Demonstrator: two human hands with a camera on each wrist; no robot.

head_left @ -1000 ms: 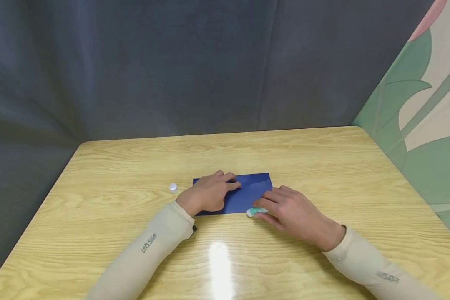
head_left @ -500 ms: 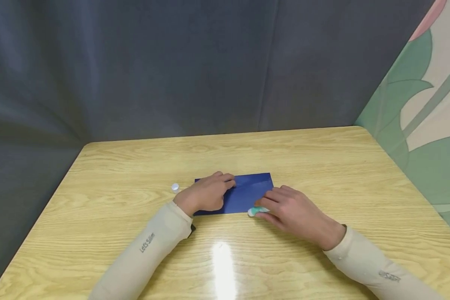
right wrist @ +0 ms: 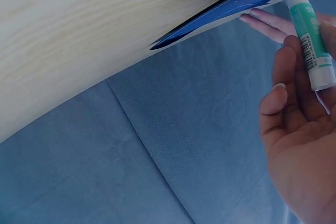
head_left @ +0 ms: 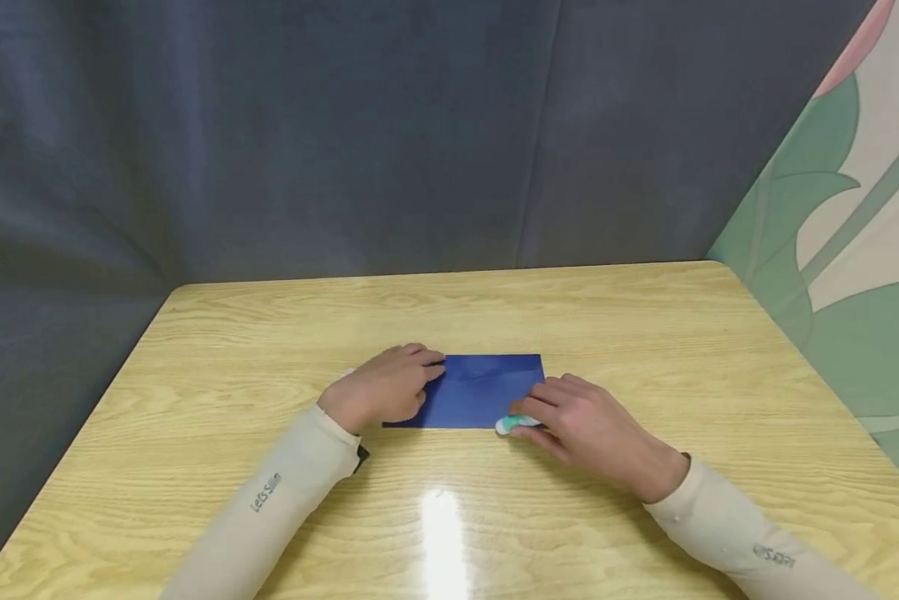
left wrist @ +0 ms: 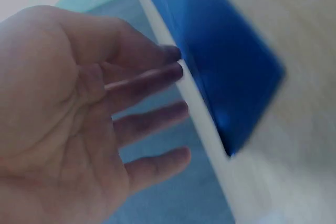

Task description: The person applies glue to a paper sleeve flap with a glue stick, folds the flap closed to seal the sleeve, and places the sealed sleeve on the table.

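Note:
A sheet of blue paper (head_left: 467, 396) lies flat on the table, with a crease line near its far edge. My left hand (head_left: 385, 385) is over its left end; in the left wrist view the extended fingers (left wrist: 152, 121) come up to the paper's edge, and contact is hard to tell. My right hand (head_left: 587, 429) grips a white and green glue stick (right wrist: 312, 40) between thumb and fingers. In the head view the glue stick's white end sits by the paper's near edge, toward the right corner.
A small white cap (head_left: 349, 372) shows barely behind my left wrist. The wood-grain table (head_left: 269, 325) ends at a dark curtain (head_left: 359, 142) at the back and left. A patterned green and beige panel (head_left: 869, 350) stands along the right.
My left hand has slid left, uncovering more of the paper and hiding most of the cap. The paper's far edge now lies straighter. My right hand and the glue stick stay nearly still.

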